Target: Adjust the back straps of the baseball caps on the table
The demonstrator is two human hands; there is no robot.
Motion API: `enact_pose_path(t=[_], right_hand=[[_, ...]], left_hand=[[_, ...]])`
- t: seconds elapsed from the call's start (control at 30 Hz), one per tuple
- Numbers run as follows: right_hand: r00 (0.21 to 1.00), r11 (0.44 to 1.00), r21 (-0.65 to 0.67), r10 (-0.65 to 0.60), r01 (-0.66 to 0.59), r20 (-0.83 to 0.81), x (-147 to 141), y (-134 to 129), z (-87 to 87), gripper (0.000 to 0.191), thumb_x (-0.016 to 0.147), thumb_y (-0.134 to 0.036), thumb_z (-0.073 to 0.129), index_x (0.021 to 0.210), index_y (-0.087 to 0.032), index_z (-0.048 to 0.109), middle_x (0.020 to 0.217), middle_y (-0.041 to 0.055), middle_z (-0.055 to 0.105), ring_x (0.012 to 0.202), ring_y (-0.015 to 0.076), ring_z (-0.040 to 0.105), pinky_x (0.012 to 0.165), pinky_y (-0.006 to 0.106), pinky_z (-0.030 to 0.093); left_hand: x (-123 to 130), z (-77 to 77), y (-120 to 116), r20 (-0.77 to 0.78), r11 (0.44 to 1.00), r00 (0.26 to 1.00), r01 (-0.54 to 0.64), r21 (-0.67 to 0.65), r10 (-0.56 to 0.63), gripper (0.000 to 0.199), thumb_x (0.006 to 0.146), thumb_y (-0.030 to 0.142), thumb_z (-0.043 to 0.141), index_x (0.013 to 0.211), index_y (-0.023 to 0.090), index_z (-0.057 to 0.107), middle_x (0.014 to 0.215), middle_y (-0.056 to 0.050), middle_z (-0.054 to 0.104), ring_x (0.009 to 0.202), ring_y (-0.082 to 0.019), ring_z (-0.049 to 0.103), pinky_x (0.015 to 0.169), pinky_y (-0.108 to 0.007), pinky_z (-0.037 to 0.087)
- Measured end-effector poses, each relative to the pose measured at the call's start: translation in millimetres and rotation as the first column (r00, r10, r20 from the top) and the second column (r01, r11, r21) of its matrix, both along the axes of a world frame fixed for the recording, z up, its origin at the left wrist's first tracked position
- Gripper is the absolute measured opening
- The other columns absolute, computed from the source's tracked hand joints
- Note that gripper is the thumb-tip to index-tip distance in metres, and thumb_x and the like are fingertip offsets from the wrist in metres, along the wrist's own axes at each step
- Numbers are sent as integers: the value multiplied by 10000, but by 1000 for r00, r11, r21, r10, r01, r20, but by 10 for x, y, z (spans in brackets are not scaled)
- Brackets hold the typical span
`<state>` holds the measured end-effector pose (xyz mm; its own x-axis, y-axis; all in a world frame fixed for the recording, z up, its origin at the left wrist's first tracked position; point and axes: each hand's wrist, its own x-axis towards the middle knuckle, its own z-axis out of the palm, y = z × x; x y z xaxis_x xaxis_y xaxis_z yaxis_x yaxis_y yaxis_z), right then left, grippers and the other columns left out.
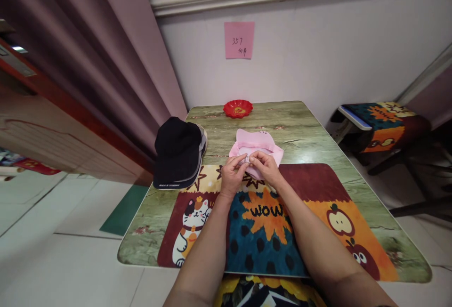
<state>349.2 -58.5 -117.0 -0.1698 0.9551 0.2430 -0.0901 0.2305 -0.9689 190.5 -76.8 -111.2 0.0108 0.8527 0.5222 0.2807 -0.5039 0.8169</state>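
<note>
Cap (254, 140): pink, hollow up, brim toward table's (303, 130) far edge
Left hand (231, 174), right hand (266, 166): pinching pale strip (246, 160)
Dish (238, 109): red, gold-centred, far edge

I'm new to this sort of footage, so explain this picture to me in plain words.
There is no machine here: a person works with two bare hands. The camera is worn on the head, looking forward and down, so the forearms enter from below. Before them is a green, wood-patterned table with a colourful mat. A dark cap lies at the left, a red dish near the far edge. The left hand and right hand pinch a small pale piece at the pink cap; its detail is too small to tell.
</note>
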Motion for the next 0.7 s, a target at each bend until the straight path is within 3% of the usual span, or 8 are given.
enact_pose_path(t=[0.27,0.7], right_hand=[[995,997,-62,-54,48,-88,-51,-4,-8,344,806,-550,735,809,-213,663,741,8,675,696,173,611,728,321,507],[999,999,-24,-47,47,1,-31,-12,-9,330,822,-551,704,842,-224,661,784,13,673,729,184,620,745,328,529]], left_hand=[[-6,17,0,-124,995,991,-41,96,52,265,920,250,643,1167,206,730,1032,-84,735,950,-191,680,835,-327,579],[-13,-13,11,-229,982,967,-69,174,109,259,928,256,631,1169,224,719,1014,-78,734,956,-208,666,896,-374,551]])
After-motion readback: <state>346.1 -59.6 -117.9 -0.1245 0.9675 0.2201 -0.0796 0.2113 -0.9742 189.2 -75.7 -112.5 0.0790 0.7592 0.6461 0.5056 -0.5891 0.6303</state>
